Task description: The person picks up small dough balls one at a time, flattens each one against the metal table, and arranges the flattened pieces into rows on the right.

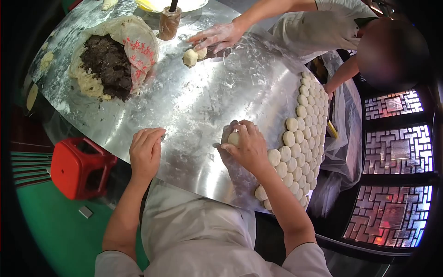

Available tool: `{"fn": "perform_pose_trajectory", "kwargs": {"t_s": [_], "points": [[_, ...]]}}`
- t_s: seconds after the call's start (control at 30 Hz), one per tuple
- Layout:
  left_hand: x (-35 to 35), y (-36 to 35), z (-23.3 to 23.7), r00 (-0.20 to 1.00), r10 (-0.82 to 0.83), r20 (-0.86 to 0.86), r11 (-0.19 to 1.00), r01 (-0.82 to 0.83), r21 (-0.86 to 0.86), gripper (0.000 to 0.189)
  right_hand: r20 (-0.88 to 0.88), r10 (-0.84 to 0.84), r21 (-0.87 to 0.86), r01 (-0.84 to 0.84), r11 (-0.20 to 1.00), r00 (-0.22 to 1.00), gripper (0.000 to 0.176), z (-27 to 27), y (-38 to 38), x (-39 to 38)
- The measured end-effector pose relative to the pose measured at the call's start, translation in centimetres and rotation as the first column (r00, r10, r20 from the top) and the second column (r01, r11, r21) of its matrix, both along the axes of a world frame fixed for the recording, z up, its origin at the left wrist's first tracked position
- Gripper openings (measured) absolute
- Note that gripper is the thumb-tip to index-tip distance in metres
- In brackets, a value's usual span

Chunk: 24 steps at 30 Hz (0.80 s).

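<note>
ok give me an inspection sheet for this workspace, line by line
surface: round metal table, dusted with flour
job's things: dough ball; flattened dough rounds in rows along the table's right edge
clutter: open bag of dark filling; brown jar; co-worker's hand by two dough lumps
grips: left hand open, flat at the table edge; right hand curled on the dough ball
cables: nothing seen
surroundings: red stool, green floor, lattice panels
</note>
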<state>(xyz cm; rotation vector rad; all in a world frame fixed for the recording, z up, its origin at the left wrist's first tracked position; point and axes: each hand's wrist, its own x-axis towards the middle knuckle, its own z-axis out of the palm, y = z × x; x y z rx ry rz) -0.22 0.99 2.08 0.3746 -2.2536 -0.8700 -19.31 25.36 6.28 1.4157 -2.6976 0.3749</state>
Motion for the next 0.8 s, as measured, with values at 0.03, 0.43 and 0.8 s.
{"fn": "perform_pose_trajectory", "kwargs": {"t_s": [0.03,0.43,0.8], "points": [[0.0,0.0,0.0,1.000,0.002,0.001,1.000,-0.002,-0.001,0.024,0.011,-0.030,-0.016,0.030,0.999,0.999,0.056,0.5,-0.4,-0.7],[-0.2,-0.1,0.0,1.000,0.021,-0.015,0.999,-0.022,-0.023,0.022,0.004,-0.092,0.060,0.091,0.994,0.996,0.076,-5.0,-2.8,-5.7],[-0.1,0.1,-0.3,1.000,0.016,-0.015,0.999,-0.016,-0.045,0.021,0.457,0.102,-0.204,-0.007,0.979,0.883,0.038,0.1,3.0,5.1]]}}
